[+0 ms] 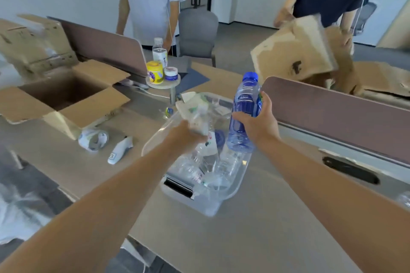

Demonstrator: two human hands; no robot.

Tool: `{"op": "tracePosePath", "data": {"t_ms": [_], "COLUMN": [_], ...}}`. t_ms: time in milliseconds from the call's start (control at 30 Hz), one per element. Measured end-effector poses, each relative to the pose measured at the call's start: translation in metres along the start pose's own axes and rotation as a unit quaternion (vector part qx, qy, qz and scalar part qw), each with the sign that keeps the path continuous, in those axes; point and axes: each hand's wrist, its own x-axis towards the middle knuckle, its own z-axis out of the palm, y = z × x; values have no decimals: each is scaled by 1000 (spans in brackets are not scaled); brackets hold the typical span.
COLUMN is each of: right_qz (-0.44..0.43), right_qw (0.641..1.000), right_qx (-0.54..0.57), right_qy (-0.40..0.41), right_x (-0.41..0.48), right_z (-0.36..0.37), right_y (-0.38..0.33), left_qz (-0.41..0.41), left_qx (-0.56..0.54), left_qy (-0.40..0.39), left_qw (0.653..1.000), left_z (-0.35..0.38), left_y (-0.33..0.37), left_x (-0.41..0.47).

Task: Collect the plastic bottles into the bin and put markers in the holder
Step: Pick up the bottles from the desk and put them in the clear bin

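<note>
The clear bin (210, 206) stands on the desk (266, 235) just ahead, with several clear bottles (199, 170) lying in it; above its middle the left grip (188, 133) is curled round a clear bottle (200, 117), blurred, and the right grip (255, 124) is wrapped about the waist of a blue bottle (244, 104), upright, its base just over the bin's right side; both are best lowered close to the heap before the fingers loosen, so neither bounces out; farther off, a capped bottle (159, 51) waits on a small round stand (164, 85), well apart from both grips; no marker or holder can be made out.
</note>
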Motion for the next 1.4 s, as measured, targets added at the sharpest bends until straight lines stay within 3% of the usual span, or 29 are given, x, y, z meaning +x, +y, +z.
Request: {"op": "tracePosePath", "data": {"t_ms": [167,300,433,533,633,733,967,1133,1400], "right_qz": [-2,22,108,173,180,183,235,313,347], "right_qw": [999,998,977,961,963,970,942,909,875], "right_qx": [-30,-56,-181,-216,-198,-160,-217,-227,-260], "right_qy": [14,22,-41,-25,-11,17,96,156,214], "right_x": [-1,-2,-4,2,11,18,-5,-44,-109], "right_z": [19,30,53,54,35,-2,-144,-269,-440], "right_y": [4,13,40,51,57,69,123,174,257], "left_qz": [-52,-28,48,90,140,177,228,262,295], "left_qx": [55,87,2,-30,-39,-50,-42,-26,14], "left_qy": [-1,-13,90,95,89,68,-35,-113,-223], "left_qw": [997,996,995,991,985,981,972,958,929], "left_z": [19,14,-12,-23,-16,11,121,224,409], "left_y": [-23,-14,11,36,64,94,178,239,300], "left_x": [11,16,22,21,11,2,-40,-88,-167]}}
